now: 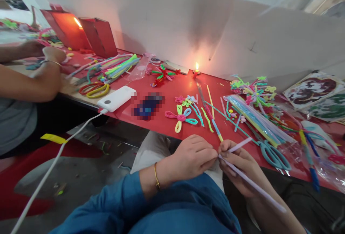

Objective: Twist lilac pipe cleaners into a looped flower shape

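My left hand (192, 157) and my right hand (238, 165) meet fingertip to fingertip just below the near edge of the red table (172, 126). Both pinch a pale lilac pipe cleaner (253, 185); one end sticks up to the right past my right thumb, the long part runs down along my right forearm. A gold bangle (156, 176) sits on my left wrist above a blue sleeve. Nearest on the table lies a pink, yellow and teal pipe-cleaner flower (181, 117).
Teal scissors (273, 155) and a bag of pipe cleaners (256, 121) lie right of my hands. A lit candle (196, 70) burns at the back wall. A white power bank (116, 98) with cable sits left. Another person's arms (40, 79) work at far left.
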`<state>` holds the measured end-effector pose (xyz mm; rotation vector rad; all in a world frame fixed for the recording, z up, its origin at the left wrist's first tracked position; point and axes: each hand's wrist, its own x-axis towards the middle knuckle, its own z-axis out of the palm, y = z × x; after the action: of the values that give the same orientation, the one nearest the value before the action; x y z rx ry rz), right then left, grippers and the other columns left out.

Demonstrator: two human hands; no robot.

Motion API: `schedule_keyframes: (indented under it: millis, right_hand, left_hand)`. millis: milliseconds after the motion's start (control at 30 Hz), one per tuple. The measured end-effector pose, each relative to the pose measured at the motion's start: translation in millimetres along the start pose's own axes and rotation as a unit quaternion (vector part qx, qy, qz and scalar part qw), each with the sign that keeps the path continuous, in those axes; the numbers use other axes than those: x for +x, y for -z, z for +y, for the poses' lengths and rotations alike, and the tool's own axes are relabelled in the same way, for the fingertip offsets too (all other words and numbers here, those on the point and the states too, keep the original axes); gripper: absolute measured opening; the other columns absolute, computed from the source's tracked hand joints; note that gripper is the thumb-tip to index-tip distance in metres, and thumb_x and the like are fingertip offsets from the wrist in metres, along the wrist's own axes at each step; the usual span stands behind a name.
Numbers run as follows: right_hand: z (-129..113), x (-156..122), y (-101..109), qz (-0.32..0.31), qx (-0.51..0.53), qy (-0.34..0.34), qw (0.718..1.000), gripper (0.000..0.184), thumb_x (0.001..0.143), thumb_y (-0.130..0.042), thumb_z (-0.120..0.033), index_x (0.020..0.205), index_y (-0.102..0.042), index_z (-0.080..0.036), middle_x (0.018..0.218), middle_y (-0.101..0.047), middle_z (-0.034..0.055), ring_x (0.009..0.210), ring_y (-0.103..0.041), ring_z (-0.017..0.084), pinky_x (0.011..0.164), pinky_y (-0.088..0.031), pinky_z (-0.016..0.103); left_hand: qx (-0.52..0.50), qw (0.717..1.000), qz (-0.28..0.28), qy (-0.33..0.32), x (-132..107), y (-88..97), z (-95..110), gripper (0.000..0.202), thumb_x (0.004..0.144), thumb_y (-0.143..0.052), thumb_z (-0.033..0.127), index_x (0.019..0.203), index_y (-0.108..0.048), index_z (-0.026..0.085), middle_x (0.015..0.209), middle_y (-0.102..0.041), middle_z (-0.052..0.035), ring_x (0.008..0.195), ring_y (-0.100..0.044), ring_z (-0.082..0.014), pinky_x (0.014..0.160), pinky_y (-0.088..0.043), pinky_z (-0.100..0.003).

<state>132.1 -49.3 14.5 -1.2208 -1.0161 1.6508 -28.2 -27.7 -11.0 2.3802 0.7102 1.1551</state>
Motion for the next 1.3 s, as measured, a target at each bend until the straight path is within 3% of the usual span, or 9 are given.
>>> schedule_keyframes:
  millis: [67, 133, 267, 333, 400, 767, 933, 1167, 1300]
  right_hand:
    - [7.4, 0.1, -1.9, 0.011, 0.049, 0.002, 0.999, 0.020, 0.066, -0.064, -0.029, 0.076, -0.049, -0.020, 0.050, -0.046, -0.0061, 0.036, -0.034, 0.004, 0.035, -0.026, 0.017]
    - [12.7, 0.8, -0.2, 0.017, 0.030, 0.008, 0.999, 0.024, 0.066, -0.064, -0.034, 0.078, -0.051, -0.019, 0.055, -0.052, -0.0030, 0.038, -0.038, 0.006, 0.036, -0.029, 0.019]
    - [14.8, 3.4, 10.9, 0.036, -0.121, 0.099, 0.987, 0.025, 0.064, -0.067, -0.033, 0.081, -0.056, -0.019, 0.057, -0.054, -0.0016, 0.046, -0.044, 0.010, 0.041, -0.035, 0.021]
    - [12.5, 3.9, 15.1, 0.034, -0.203, 0.170, 0.964, 0.015, 0.066, -0.065, -0.030, 0.074, -0.058, -0.019, 0.062, -0.055, 0.0001, 0.053, -0.049, 0.012, 0.047, -0.039, 0.023]
    - [9.4, 3.2, 16.1, 0.030, -0.262, 0.218, 0.940, 0.011, 0.070, -0.062, -0.028, 0.066, -0.058, -0.019, 0.063, -0.055, 0.0013, 0.057, -0.050, 0.013, 0.051, -0.040, 0.024]
    - [5.1, -1.4, 12.7, 0.050, -0.421, 0.267, 0.865, 0.014, 0.077, -0.054, -0.027, 0.067, -0.056, -0.019, 0.058, -0.057, 0.0007, 0.052, -0.053, 0.013, 0.046, -0.043, 0.023]
    - [-3.3, -6.7, 14.3, 0.011, -0.472, 0.419, 0.775, 0.012, 0.076, -0.052, -0.012, 0.075, -0.059, -0.021, 0.071, -0.063, 0.0043, 0.066, -0.061, 0.016, 0.060, -0.050, 0.026]
    - [-7.2, -9.0, 27.9, -0.037, -0.556, 0.486, 0.673, 0.028, 0.075, -0.054, -0.010, 0.098, -0.061, -0.024, 0.103, -0.064, 0.0079, 0.086, -0.063, 0.019, 0.072, -0.053, 0.029]
    - [-10.0, -11.3, 25.6, -0.020, -0.600, 0.493, 0.630, 0.028, 0.074, -0.055, -0.009, 0.097, -0.060, -0.024, 0.102, -0.066, 0.0068, 0.084, -0.064, 0.019, 0.072, -0.051, 0.029]
  left_hand:
    - [-0.051, 0.997, 0.020, 0.053, -1.2, -2.6, -0.4, 0.017, 0.079, -0.043, 0.018, 0.069, -0.057, 0.015, 0.071, -0.062, -0.0042, 0.067, -0.052, -0.0120, 0.068, -0.040, -0.026]
    - [-0.176, 0.968, 0.019, 0.178, -1.0, -5.1, 0.0, 0.012, 0.076, -0.047, 0.020, 0.069, -0.056, 0.015, 0.064, -0.058, -0.0013, 0.058, -0.049, -0.0099, 0.057, -0.039, -0.023]
    - [-0.455, 0.807, -0.014, 0.377, 2.9, -7.7, 3.1, 0.012, 0.072, -0.052, 0.025, 0.066, -0.051, 0.014, 0.054, -0.052, 0.0028, 0.047, -0.042, -0.0055, 0.047, -0.032, -0.019]
    - [-0.513, 0.761, -0.021, 0.396, 5.0, -7.9, 4.6, 0.013, 0.069, -0.056, 0.025, 0.065, -0.051, 0.014, 0.054, -0.053, 0.0027, 0.047, -0.043, -0.0049, 0.048, -0.033, -0.019]
    - [-0.533, 0.744, -0.028, 0.402, 6.4, -7.6, 5.3, 0.016, 0.066, -0.060, 0.027, 0.063, -0.052, 0.013, 0.053, -0.054, 0.0024, 0.047, -0.044, -0.0049, 0.050, -0.033, -0.019]
    - [-0.576, 0.719, -0.075, 0.382, 2.5, -4.7, 0.0, 0.024, 0.070, -0.059, 0.035, 0.064, -0.052, 0.013, 0.050, -0.053, 0.0036, 0.044, -0.043, -0.0045, 0.046, -0.030, -0.019]
    - [-0.597, 0.698, -0.060, 0.392, 1.1, -6.4, 1.1, 0.021, 0.071, -0.059, 0.032, 0.065, -0.053, 0.013, 0.049, -0.053, 0.0042, 0.043, -0.042, -0.0039, 0.046, -0.029, -0.019]
    - [-0.557, 0.725, -0.092, 0.394, 6.7, -1.0, 6.4, 0.024, 0.068, -0.061, 0.035, 0.062, -0.053, 0.013, 0.047, -0.047, 0.0061, 0.042, -0.035, -0.0034, 0.044, -0.025, -0.019]
    - [-0.520, 0.755, -0.100, 0.387, 8.1, -0.2, 7.7, 0.023, 0.071, -0.059, 0.034, 0.063, -0.052, 0.013, 0.048, -0.042, 0.0069, 0.044, -0.032, -0.0037, 0.044, -0.024, -0.019]
